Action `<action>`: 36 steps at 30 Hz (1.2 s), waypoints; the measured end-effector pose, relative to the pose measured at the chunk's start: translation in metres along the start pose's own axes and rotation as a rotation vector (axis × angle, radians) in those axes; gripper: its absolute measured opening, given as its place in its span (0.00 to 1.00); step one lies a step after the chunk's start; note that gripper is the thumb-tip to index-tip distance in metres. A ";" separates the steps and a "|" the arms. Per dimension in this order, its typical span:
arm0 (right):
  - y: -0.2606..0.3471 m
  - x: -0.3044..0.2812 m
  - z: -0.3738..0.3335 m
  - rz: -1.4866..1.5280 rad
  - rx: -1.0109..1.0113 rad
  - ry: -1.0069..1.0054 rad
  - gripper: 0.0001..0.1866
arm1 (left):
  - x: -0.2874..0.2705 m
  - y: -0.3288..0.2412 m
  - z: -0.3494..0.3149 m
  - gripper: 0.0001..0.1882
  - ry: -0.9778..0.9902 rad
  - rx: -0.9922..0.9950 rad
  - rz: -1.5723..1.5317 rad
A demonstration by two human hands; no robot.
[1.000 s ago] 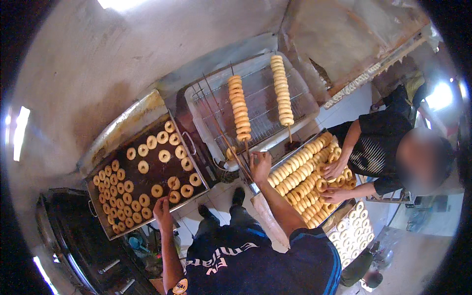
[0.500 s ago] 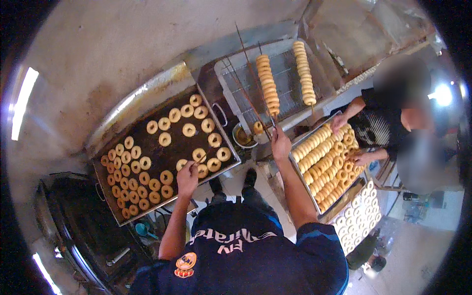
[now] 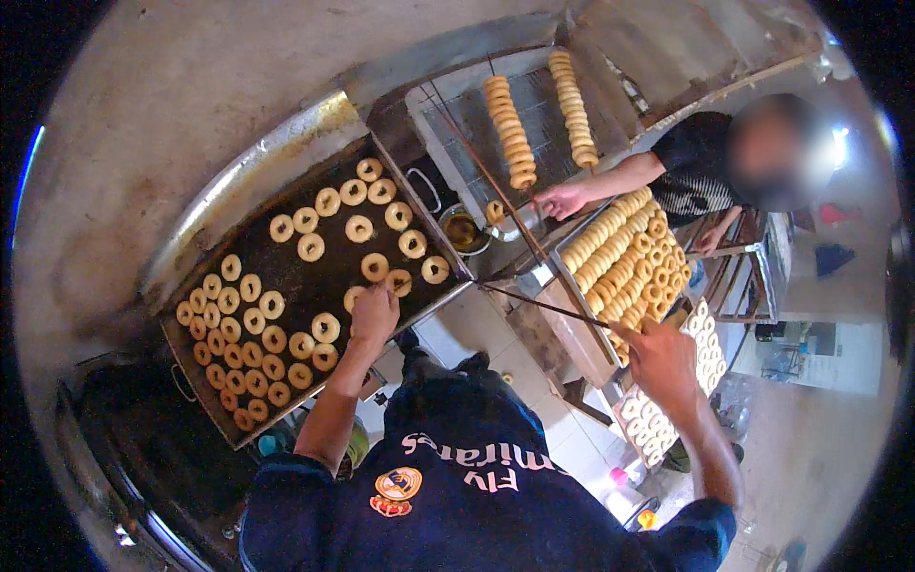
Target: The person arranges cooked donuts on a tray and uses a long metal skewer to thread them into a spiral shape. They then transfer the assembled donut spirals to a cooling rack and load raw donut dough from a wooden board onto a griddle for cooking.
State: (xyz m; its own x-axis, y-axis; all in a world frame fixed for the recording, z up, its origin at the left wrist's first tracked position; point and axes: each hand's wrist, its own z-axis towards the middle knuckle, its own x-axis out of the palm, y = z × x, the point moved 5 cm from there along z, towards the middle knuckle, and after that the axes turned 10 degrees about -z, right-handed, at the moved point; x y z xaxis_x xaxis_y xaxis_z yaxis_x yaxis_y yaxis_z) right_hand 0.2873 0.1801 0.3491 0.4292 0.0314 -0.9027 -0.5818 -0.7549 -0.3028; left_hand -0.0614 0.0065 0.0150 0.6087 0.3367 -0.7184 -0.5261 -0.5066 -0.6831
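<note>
One large, dark pan on my remote feed. Pale tub beyond, holding two loaded skewers. Thin rod, clamped in the right hand, one end by the pan's right corner. Left hand, well apart from the right, at the pan; I cannot tell whether it grips. Dough rings, spread inside the pan.

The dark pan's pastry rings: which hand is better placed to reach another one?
Probably the left hand: it is over the pan, close beside several rings. The right hand is farther away, gripping a thin rod.
</note>
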 end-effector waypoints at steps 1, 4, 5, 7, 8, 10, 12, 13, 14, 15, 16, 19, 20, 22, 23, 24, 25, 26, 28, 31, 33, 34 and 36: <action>0.006 -0.007 0.011 -0.075 -0.036 0.017 0.21 | 0.001 -0.001 0.004 0.09 -0.001 0.002 -0.001; 0.020 -0.001 0.047 -0.173 -0.167 -0.075 0.22 | 0.016 0.009 0.025 0.09 -0.001 0.001 -0.032; 0.021 0.006 0.050 -0.140 -0.191 -0.107 0.23 | 0.025 0.024 0.033 0.09 0.000 -0.004 -0.064; 0.017 0.022 0.060 -0.078 -0.257 -0.188 0.25 | 0.041 0.057 0.049 0.08 -0.046 0.035 -0.167; 0.001 0.046 0.053 -0.024 -0.202 -0.148 0.25 | 0.041 0.053 0.046 0.08 0.011 0.001 -0.214; -0.028 0.105 0.009 0.092 -0.077 -0.057 0.26 | 0.026 0.024 0.040 0.08 0.144 -0.061 -0.303; -0.024 0.160 -0.022 0.275 0.091 0.048 0.26 | 0.014 0.005 0.031 0.08 0.115 -0.006 -0.292; -0.011 0.163 -0.027 0.289 0.106 0.025 0.26 | 0.010 -0.002 0.028 0.08 0.087 0.015 -0.248; 0.010 0.163 -0.028 0.303 0.127 0.003 0.26 | 0.009 -0.005 0.027 0.08 0.064 0.040 -0.204; 0.023 0.155 -0.026 0.278 0.133 0.045 0.26 | 0.007 -0.001 0.035 0.08 0.035 0.069 -0.091; 0.032 0.147 -0.023 0.252 0.121 0.043 0.26 | 0.001 0.008 0.051 0.08 -0.051 0.058 -0.018; 0.054 0.127 -0.006 0.243 0.074 0.009 0.26 | -0.008 0.058 0.090 0.08 -0.153 0.041 0.089; 0.056 0.133 -0.003 0.288 0.061 -0.004 0.26 | -0.009 0.080 0.099 0.08 -0.105 0.046 0.046; 0.055 0.182 -0.010 0.381 0.082 -0.009 0.26 | -0.008 0.078 0.112 0.08 -0.019 0.085 -0.036; 0.055 0.211 -0.021 0.499 0.134 -0.049 0.26 | -0.009 0.061 0.109 0.08 0.019 0.109 -0.071; 0.061 0.229 -0.025 0.519 0.173 -0.038 0.26 | -0.012 0.042 0.106 0.07 0.059 0.131 -0.101; 0.072 0.237 -0.025 0.537 0.197 -0.032 0.26 | -0.018 0.028 0.101 0.08 0.062 0.158 -0.126; 0.082 0.245 -0.024 0.555 0.222 -0.025 0.26 | -0.021 0.021 0.107 0.08 0.012 0.147 -0.059; 0.101 0.223 -0.007 0.568 0.241 0.052 0.25 | -0.037 0.028 0.121 0.09 -0.113 0.104 0.082; 0.111 0.204 0.011 0.590 0.198 -0.025 0.24 | -0.048 0.055 0.147 0.10 -0.101 0.048 0.150; 0.108 0.230 0.008 0.612 0.120 -0.276 0.22 | -0.046 0.076 0.153 0.11 -0.061 0.124 0.117; 0.109 0.248 0.006 0.650 0.138 -0.254 0.22 | -0.047 0.069 0.154 0.11 -0.038 0.120 0.042; 0.118 0.275 -0.002 0.736 0.177 -0.202 0.23 | -0.052 0.046 0.144 0.11 0.019 0.105 -0.098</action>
State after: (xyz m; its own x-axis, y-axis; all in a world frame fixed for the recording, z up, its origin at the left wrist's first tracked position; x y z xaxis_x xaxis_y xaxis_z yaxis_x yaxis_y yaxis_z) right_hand 0.3383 0.0986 0.0660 -0.2340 -0.3055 -0.9230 -0.7764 -0.5127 0.3665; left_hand -0.2031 0.0802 0.0023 0.6709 0.3647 -0.6456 -0.5224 -0.3855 -0.7606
